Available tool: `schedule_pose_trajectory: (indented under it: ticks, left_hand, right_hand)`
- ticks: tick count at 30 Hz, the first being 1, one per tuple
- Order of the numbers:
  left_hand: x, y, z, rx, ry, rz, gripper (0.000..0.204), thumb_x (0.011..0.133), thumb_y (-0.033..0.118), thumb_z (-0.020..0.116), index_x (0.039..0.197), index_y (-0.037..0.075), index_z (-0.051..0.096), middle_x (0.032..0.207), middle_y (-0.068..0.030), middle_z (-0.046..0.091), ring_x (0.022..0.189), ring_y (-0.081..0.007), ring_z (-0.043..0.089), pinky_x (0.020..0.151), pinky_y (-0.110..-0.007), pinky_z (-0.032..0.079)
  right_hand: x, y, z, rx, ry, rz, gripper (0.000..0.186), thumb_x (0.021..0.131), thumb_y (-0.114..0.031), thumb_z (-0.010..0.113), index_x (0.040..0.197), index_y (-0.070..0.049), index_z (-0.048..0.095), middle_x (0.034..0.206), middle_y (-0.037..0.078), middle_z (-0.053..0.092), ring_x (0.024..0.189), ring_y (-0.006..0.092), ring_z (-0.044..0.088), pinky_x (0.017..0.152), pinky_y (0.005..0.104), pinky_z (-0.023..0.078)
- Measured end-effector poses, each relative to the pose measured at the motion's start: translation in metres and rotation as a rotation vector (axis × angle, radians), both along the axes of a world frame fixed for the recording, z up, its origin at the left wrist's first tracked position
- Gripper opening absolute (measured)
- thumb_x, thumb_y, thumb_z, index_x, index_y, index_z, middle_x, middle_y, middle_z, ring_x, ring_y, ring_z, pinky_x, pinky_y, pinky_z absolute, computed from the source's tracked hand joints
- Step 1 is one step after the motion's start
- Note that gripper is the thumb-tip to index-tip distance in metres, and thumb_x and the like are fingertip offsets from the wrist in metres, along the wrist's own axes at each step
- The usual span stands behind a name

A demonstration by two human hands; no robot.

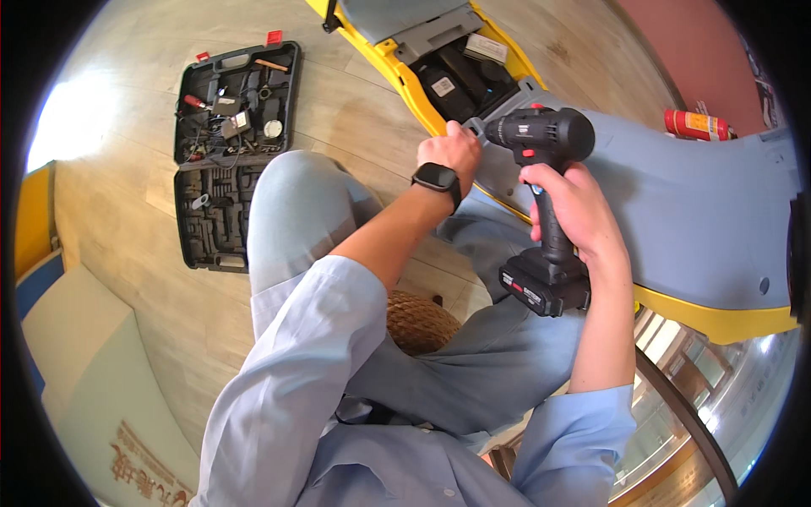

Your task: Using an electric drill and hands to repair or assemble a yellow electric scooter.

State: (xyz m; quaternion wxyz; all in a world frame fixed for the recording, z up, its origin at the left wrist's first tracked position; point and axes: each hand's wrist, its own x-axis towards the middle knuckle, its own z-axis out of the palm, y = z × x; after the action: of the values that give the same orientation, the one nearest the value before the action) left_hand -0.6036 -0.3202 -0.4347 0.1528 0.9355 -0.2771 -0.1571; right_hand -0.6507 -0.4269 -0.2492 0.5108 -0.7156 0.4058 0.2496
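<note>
My right hand (574,207) is wrapped round the grip of a black cordless drill (553,137) with red buttons and a battery at its base. The drill's chuck points left, toward my left hand (450,155), which wears a black watch. Closed fingers of that hand are at the edge of a yellow and grey vehicle body (693,203), just beside the chuck. Whatever they grip is hidden from this view. Beyond both hands, an open compartment (456,89) in the body shows black parts and a white-labelled box (487,48).
An open black tool case (221,160) lies on the wooden floor to the left, with tools, cables and small parts in its far half. A red fire extinguisher (697,124) is at the far right. A woven brown stool (418,324) shows beneath me.
</note>
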Motion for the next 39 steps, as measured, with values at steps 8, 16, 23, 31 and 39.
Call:
schedule_pose_trajectory:
  ticks: [8,16,23,31,39]
  left_hand:
    - [-0.007,-0.017,-0.031,0.227,-0.229,-0.104,0.015,0.088,0.018,0.055,0.089,0.01,0.067,0.087,-0.0049,0.055,0.064,-0.0176,0.067,0.044,-0.033,0.047]
    - [0.011,-0.012,-0.035,0.111,-0.173,-0.264,0.017,0.088,0.015,0.055,0.091,0.001,0.063,0.086,-0.0117,0.065,0.063,-0.0247,0.07,0.048,-0.037,0.052]
    - [0.017,-0.002,-0.019,0.052,-0.034,-0.412,0.022,0.089,0.016,0.055,0.092,0.005,0.073,0.089,-0.0116,0.07,0.087,-0.0253,0.072,0.066,-0.036,0.059]
    - [0.019,-0.008,-0.006,0.017,0.208,-0.214,0.021,0.087,0.016,0.056,0.092,0.008,0.075,0.098,-0.011,0.07,0.09,-0.025,0.071,0.071,-0.036,0.059]
    - [0.065,0.023,0.058,0.017,0.049,-0.282,0.021,0.088,0.014,0.054,0.091,0.002,0.072,0.097,-0.017,0.068,0.086,-0.0297,0.071,0.072,-0.04,0.057]
  right_hand:
    - [0.001,0.003,0.001,-0.029,0.015,-0.007,0.038,0.085,-0.029,0.064,0.106,0.001,0.052,0.063,0.007,0.056,0.047,0.0164,0.056,0.046,0.0309,0.047]
    - [0.003,0.004,-0.003,-0.032,-0.018,0.015,0.036,0.084,-0.028,0.064,0.104,0.0,0.052,0.061,0.008,0.056,0.045,0.0167,0.056,0.045,0.0306,0.047]
    - [0.001,0.006,0.0,-0.019,-0.036,0.0,0.033,0.084,-0.027,0.064,0.102,0.0,0.053,0.06,0.008,0.057,0.044,0.0166,0.056,0.044,0.0303,0.048]
    - [0.0,0.003,0.001,-0.02,-0.059,-0.029,0.032,0.084,-0.027,0.064,0.098,0.001,0.055,0.06,0.009,0.057,0.045,0.0172,0.057,0.044,0.0306,0.048]
    - [-0.007,-0.012,0.006,-0.014,-0.18,-0.128,0.033,0.084,-0.029,0.064,0.097,0.0,0.056,0.06,0.008,0.057,0.045,0.0177,0.057,0.046,0.0311,0.047]
